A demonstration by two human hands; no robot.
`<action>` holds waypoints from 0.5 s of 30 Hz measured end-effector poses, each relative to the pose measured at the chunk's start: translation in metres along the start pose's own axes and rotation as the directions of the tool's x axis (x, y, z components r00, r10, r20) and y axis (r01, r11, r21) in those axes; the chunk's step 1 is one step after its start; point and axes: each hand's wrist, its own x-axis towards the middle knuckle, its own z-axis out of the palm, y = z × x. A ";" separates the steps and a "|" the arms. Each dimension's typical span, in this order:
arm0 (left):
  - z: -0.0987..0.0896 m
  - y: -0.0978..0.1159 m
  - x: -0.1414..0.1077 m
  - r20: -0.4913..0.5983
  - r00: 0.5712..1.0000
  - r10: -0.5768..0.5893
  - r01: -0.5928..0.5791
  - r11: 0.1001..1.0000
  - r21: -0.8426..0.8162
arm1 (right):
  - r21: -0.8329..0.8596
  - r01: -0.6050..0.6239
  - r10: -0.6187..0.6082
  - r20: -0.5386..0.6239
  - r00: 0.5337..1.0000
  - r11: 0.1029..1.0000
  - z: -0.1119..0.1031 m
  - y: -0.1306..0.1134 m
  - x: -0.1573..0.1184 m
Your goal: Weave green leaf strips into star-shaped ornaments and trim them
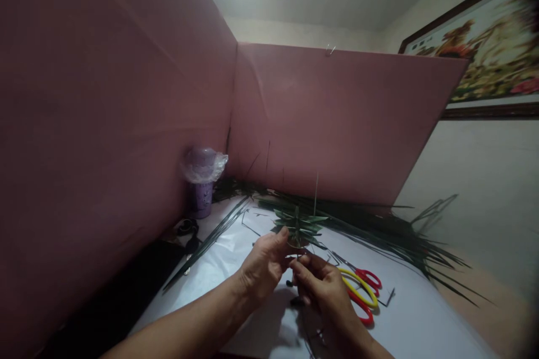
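Above the white work surface, my left hand point(269, 258) is closed on a woven green leaf piece point(298, 225), its pointed leaf ends spreading to both sides. One thin strand stands up from the piece's right side. My right hand point(322, 283) is beside it with thumb and finger pinched on a thin leaf strip point(298, 258) at the underside of the piece. The fingertips of both hands are close together, and the palms are turned from view. Dark strands hang below my right hand.
Scissors with red and yellow handles point(360, 291) lie right of my right hand. Long green leaves point(357, 224) run along the back; more lie at left point(206, 244). A purple cup point(204, 196) with plastic wrap stands back left. Pink panels point(315, 123) border the back and left.
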 end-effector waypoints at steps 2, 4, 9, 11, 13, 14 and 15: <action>-0.001 0.001 0.000 0.027 0.999 -0.047 0.048 0.998 -0.044 | 0.037 0.006 -0.006 -0.012 1.000 0.999 -0.001 -0.001 -0.001; -0.002 0.002 0.000 0.037 0.999 -0.037 0.039 0.998 -0.051 | 0.068 0.010 -0.009 -0.014 1.000 0.998 -0.002 -0.001 -0.001; 0.000 0.000 -0.001 0.076 0.995 0.062 -0.066 0.996 0.053 | 0.070 0.073 -0.072 -0.018 0.997 0.995 -0.002 0.000 0.000; 0.000 -0.001 -0.001 0.040 0.997 0.061 -0.063 0.997 0.046 | 0.063 0.084 -0.082 -0.028 0.996 0.995 -0.002 -0.001 0.001; -0.001 -0.001 -0.001 -0.008 0.999 0.051 -0.050 0.996 0.069 | 0.075 0.100 -0.096 -0.052 0.994 0.992 -0.003 -0.003 0.001; -0.001 -0.001 0.000 -0.023 0.999 0.045 -0.042 0.994 0.096 | 0.084 0.107 -0.102 -0.064 0.993 0.991 -0.004 -0.005 0.001; -0.002 -0.001 0.000 -0.028 0.999 0.040 -0.036 0.991 0.126 | 0.095 0.111 -0.104 -0.073 0.992 0.989 -0.005 -0.005 0.002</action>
